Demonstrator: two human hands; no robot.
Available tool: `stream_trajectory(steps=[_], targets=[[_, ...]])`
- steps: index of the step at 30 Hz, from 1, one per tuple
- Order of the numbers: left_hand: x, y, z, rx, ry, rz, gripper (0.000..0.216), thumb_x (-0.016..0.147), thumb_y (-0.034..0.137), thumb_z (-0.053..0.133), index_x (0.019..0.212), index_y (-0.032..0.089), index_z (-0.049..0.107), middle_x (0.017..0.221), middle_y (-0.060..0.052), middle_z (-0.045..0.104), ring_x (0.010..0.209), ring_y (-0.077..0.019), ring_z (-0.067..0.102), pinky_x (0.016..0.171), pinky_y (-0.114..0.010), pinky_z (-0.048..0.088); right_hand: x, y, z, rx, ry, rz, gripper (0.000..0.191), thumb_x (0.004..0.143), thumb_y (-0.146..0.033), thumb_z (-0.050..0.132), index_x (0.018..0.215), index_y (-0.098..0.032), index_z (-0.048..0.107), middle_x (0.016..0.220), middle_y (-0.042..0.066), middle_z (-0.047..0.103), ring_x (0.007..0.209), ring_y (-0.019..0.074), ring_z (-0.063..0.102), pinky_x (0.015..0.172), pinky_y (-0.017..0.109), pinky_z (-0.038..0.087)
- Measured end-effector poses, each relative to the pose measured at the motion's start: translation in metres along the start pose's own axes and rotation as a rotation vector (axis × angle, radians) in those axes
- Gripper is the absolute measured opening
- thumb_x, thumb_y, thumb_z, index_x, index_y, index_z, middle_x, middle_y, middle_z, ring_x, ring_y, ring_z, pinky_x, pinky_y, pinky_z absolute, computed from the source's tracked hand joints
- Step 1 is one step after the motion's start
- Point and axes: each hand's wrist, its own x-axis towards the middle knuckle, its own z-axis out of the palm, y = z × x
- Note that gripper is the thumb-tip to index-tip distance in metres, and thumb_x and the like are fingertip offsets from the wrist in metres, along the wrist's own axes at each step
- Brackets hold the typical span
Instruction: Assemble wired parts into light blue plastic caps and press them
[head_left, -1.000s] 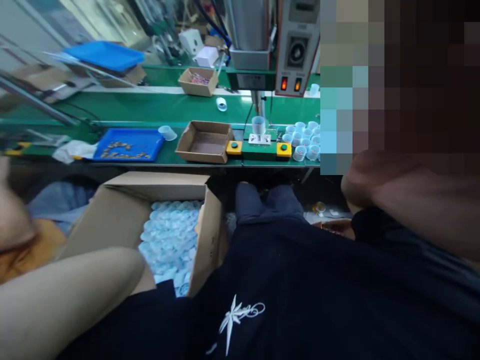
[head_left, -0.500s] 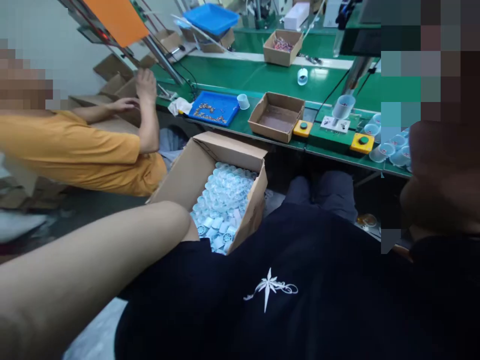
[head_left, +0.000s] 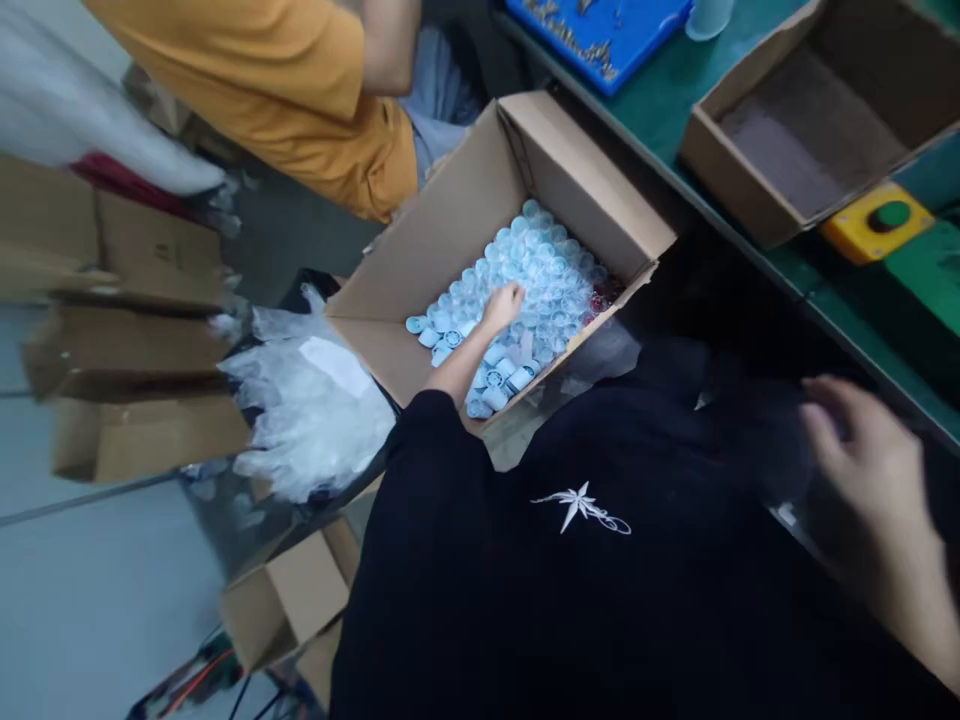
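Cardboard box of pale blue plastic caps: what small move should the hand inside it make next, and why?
The left hand rests on the heap of small pale blue plastic caps inside the open brown cardboard box, its grip unclear; so probably close that hand around a few caps.

We work in a small factory, on an assembly line: a green tabletop [head_left: 664,75] carries a yellow push-button box [head_left: 877,222] and a blue tray [head_left: 600,40] of small parts, a cardboard box [head_left: 450,230] brims with pale blue plastic caps [head_left: 544,270], and stacked cartons [head_left: 112,350] stand beside
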Motion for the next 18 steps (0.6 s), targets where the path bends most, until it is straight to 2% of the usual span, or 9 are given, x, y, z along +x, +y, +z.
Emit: stream_trajectory(steps=[2,3,6,8,11,13,15,18], targets=[[0.003,-0.024,0.035,0.056,-0.116,-0.04,0.039,0.104,0.041,0.072,0.133,0.015,0.067,0.133,-0.012,0.069,0.117,-0.0252,0.07,0.102,-0.049,0.061,-0.025,0.023,0.04,0.047,-0.018,0.057,0.086,0.084,-0.103,0.03,0.089,-0.028,0.072,0.095,0.024,0.078,0.087,0.0384,0.08,0.078,0.054,0.065],[0.002,-0.034,0.053,0.081,-0.169,-0.052,0.038,0.103,0.039,0.073,0.13,0.013,0.068,0.13,-0.013,0.071,0.116,-0.0253,0.069,0.103,-0.048,0.059,-0.043,0.035,0.056,0.053,0.015,0.131,0.081,0.084,-0.102,0.032,0.084,-0.03,0.069,0.093,0.023,0.078,0.085,0.0403,0.079,0.078,0.056,0.065],[-0.003,-0.054,0.091,0.132,-0.239,-0.068,0.037,0.104,0.029,0.066,0.132,0.005,0.064,0.127,-0.021,0.07,0.119,-0.0282,0.062,0.106,-0.046,0.051,-0.096,0.063,0.087,0.085,0.194,0.323,0.063,0.084,-0.088,0.043,0.085,-0.03,0.066,0.098,0.021,0.078,0.095,0.0447,0.08,0.087,0.062,0.065],[-0.002,-0.061,0.101,0.155,-0.226,-0.047,0.039,0.107,0.026,0.055,0.14,0.004,0.058,0.14,-0.027,0.063,0.132,-0.0322,0.054,0.112,-0.047,0.044,-0.114,0.072,0.092,0.099,0.2,0.356,0.049,0.083,-0.073,0.053,0.09,-0.026,0.066,0.104,0.018,0.078,0.105,0.0438,0.079,0.096,0.063,0.064],[-0.001,-0.071,0.104,0.151,-0.261,0.048,0.04,0.106,0.034,0.055,0.138,0.01,0.062,0.149,-0.024,0.057,0.144,-0.0369,0.047,0.12,-0.048,0.037,-0.111,0.075,0.088,0.097,0.136,0.336,0.04,0.08,-0.059,0.059,0.094,-0.022,0.067,0.109,0.016,0.078,0.109,0.0416,0.078,0.1,0.063,0.063],[-0.007,-0.077,0.106,0.126,-0.348,0.101,0.038,0.098,0.04,0.068,0.126,0.014,0.07,0.139,-0.021,0.064,0.136,-0.038,0.056,0.117,-0.047,0.042,-0.099,0.072,0.084,0.086,0.132,0.32,0.039,0.08,-0.056,0.06,0.096,-0.021,0.067,0.111,0.017,0.077,0.109,0.0416,0.078,0.097,0.063,0.064],[-0.018,-0.084,0.109,0.095,-0.414,0.116,0.037,0.091,0.037,0.075,0.119,0.014,0.073,0.132,-0.019,0.067,0.123,-0.0364,0.065,0.108,-0.044,0.05,-0.086,0.068,0.083,0.09,0.115,0.293,0.038,0.082,-0.054,0.059,0.099,-0.021,0.067,0.113,0.018,0.077,0.112,0.0411,0.077,0.098,0.061,0.064],[-0.033,-0.088,0.114,0.041,-0.381,0.078,0.044,0.091,0.025,0.069,0.133,0.013,0.067,0.143,-0.021,0.063,0.121,-0.0335,0.068,0.104,-0.042,0.053,-0.075,0.058,0.084,0.111,0.061,0.249,0.036,0.086,-0.053,0.059,0.1,-0.021,0.067,0.115,0.018,0.077,0.114,0.0396,0.077,0.105,0.061,0.062]])
